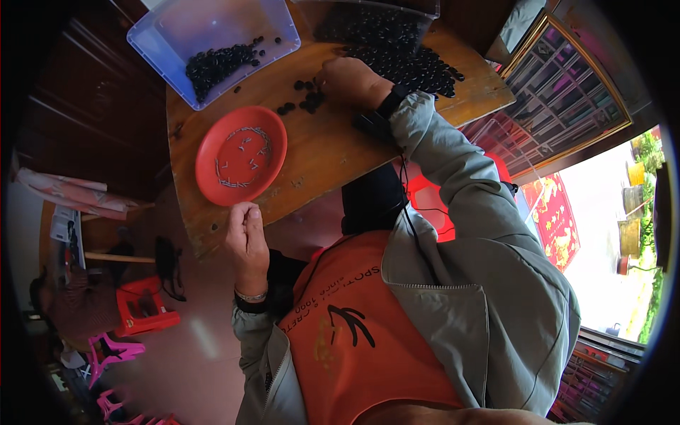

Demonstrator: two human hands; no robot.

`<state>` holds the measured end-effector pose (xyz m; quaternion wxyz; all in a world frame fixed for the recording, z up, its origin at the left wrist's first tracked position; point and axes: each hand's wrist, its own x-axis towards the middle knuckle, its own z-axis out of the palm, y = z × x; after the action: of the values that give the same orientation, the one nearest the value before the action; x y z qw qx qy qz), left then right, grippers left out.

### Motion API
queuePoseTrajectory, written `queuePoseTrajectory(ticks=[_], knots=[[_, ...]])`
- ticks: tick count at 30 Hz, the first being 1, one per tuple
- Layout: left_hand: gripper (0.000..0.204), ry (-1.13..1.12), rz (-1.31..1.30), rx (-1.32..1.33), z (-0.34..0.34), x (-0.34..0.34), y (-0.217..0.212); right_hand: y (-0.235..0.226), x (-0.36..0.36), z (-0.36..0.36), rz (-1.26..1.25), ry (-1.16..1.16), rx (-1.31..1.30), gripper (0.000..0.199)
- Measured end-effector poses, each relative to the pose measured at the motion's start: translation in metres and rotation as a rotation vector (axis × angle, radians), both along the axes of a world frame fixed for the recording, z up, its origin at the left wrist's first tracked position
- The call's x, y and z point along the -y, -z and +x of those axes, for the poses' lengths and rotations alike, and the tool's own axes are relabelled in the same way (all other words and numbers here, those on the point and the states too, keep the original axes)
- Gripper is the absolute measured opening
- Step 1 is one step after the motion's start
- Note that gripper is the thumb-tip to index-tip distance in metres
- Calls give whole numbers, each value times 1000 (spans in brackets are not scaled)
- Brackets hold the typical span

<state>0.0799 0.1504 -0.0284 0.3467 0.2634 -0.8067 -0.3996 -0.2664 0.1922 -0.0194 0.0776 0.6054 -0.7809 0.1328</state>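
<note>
My left hand (248, 237) is closed at the table's near edge, thumb and fingers pressed together. Whatever it may hold is hidden. Just beyond it lies a round red plate (241, 170) with many small thin silvery pieces (244, 147) scattered in it. My right hand (350, 81) rests farther back on the wooden table (312, 152), its fingers curled downward and mostly out of sight. It sits between a few loose black button-like discs (309, 99) on its left and a wide pile of black discs (418, 71) on its right.
At the back left stands a translucent blue bin (159, 53) partly filled with black discs. A clear bin (368, 21) at the back right is tipped toward the pile. A dark device (373, 126) with a cable hangs by my right wrist. Red and pink stools (145, 306) stand on the floor at left.
</note>
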Motion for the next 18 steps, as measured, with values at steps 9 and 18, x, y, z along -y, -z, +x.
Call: queuePoseTrajectory(ticks=[9, 18], knots=[[15, -3, 24, 18, 2, 1, -3, 18, 12, -3, -173, -29, -57, 20], [13, 100, 227, -159, -13, 0, -22, -33, -15, 111, -84, -530, 1374, 21]])
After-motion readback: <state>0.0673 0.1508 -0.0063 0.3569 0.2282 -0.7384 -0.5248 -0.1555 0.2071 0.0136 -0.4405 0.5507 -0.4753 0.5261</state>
